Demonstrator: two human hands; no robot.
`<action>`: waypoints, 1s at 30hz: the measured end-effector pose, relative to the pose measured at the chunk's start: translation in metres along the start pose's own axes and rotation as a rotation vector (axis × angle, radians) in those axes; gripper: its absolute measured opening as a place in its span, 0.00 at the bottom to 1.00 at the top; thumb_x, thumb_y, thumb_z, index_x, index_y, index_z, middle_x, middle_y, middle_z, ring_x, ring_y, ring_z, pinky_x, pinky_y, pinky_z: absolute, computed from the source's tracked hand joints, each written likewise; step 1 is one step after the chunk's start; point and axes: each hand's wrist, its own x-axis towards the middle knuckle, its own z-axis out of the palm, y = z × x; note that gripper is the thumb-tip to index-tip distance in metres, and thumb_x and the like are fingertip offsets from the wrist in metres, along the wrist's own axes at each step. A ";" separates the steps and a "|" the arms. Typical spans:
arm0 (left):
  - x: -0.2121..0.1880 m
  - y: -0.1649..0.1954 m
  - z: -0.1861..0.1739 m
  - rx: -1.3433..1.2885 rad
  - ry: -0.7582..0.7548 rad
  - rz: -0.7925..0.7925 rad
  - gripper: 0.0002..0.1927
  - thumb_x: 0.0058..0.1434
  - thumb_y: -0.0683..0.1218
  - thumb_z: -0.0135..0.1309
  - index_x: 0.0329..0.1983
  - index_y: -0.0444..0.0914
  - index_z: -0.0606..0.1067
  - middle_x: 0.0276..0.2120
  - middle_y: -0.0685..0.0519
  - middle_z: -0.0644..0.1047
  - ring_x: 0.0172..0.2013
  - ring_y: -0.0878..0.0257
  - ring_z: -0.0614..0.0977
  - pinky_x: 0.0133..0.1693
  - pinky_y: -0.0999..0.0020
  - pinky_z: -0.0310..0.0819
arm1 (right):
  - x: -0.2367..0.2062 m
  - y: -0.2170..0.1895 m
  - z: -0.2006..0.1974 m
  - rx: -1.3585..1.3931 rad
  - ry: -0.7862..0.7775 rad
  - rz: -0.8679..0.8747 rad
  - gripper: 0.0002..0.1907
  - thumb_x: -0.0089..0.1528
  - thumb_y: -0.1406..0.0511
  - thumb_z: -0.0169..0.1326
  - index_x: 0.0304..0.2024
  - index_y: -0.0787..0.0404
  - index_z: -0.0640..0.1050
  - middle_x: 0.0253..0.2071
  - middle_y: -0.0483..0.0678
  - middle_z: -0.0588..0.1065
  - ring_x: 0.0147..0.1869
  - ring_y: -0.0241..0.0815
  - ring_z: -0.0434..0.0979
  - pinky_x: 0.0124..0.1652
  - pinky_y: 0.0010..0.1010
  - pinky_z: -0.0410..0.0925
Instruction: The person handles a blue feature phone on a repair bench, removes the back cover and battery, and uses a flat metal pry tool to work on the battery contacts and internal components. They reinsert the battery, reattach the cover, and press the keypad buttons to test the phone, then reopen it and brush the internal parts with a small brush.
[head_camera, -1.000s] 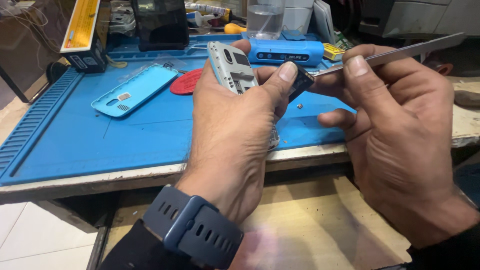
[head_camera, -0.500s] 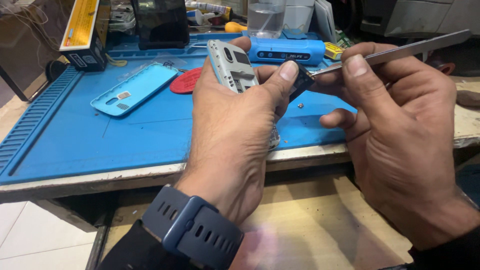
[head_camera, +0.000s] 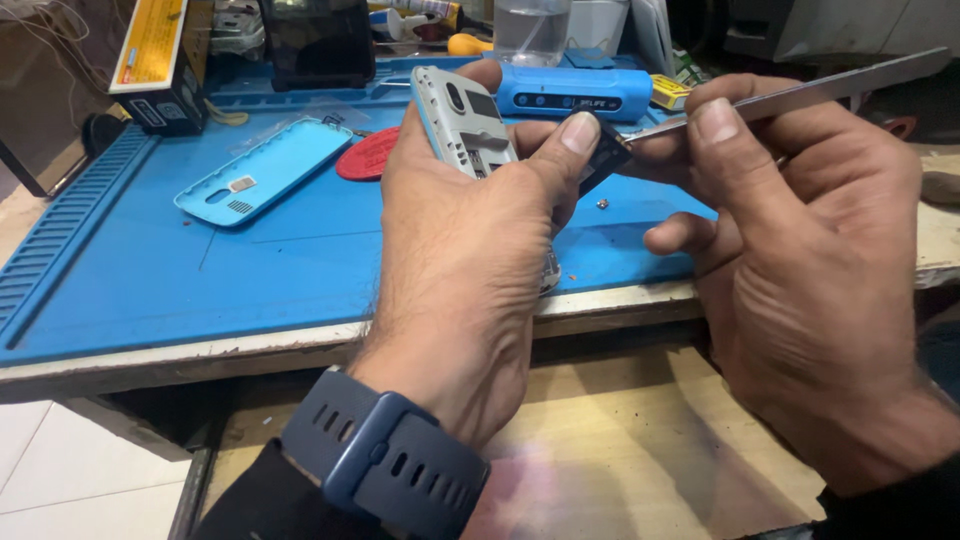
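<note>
My left hand (head_camera: 470, 250) grips an opened grey phone body (head_camera: 460, 120) upright above the blue work mat (head_camera: 200, 270), and its thumb presses a small black part (head_camera: 598, 150) at the phone's right edge. My right hand (head_camera: 800, 260) pinches metal tweezers (head_camera: 800, 97), whose tips meet that black part. A dark blue watch (head_camera: 385, 460) sits on my left wrist. The phone's lower half is hidden behind my left hand.
A light blue phone back cover (head_camera: 262, 170) and a red round pad (head_camera: 370, 155) lie on the mat. A blue oblong device (head_camera: 575, 92), a black box with yellow label (head_camera: 155, 70), a dark screen (head_camera: 315, 40) and a clear container (head_camera: 530, 30) stand at the back. A tiny screw (head_camera: 602, 203) lies on the mat.
My left thumb has shifted slightly on the black part; both hands otherwise stay in place.
</note>
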 end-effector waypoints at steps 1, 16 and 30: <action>0.000 -0.001 0.000 0.002 0.001 0.006 0.33 0.57 0.38 0.64 0.65 0.37 0.65 0.37 0.51 0.78 0.32 0.67 0.77 0.30 0.73 0.75 | 0.000 0.001 0.000 0.004 -0.012 -0.009 0.08 0.72 0.68 0.51 0.49 0.67 0.76 0.42 0.50 0.78 0.46 0.35 0.81 0.33 0.23 0.75; -0.001 -0.001 0.000 -0.012 -0.008 -0.003 0.34 0.58 0.37 0.64 0.67 0.38 0.66 0.35 0.49 0.78 0.31 0.65 0.77 0.30 0.71 0.74 | -0.002 -0.003 0.000 -0.010 0.001 0.017 0.08 0.69 0.67 0.50 0.48 0.65 0.76 0.41 0.49 0.79 0.46 0.34 0.82 0.30 0.21 0.74; -0.001 0.000 0.000 -0.030 -0.017 0.020 0.35 0.56 0.37 0.64 0.67 0.38 0.65 0.33 0.52 0.78 0.29 0.68 0.76 0.29 0.72 0.73 | 0.000 0.000 -0.001 -0.010 0.014 -0.004 0.09 0.70 0.68 0.50 0.49 0.67 0.75 0.42 0.50 0.78 0.46 0.35 0.82 0.29 0.23 0.74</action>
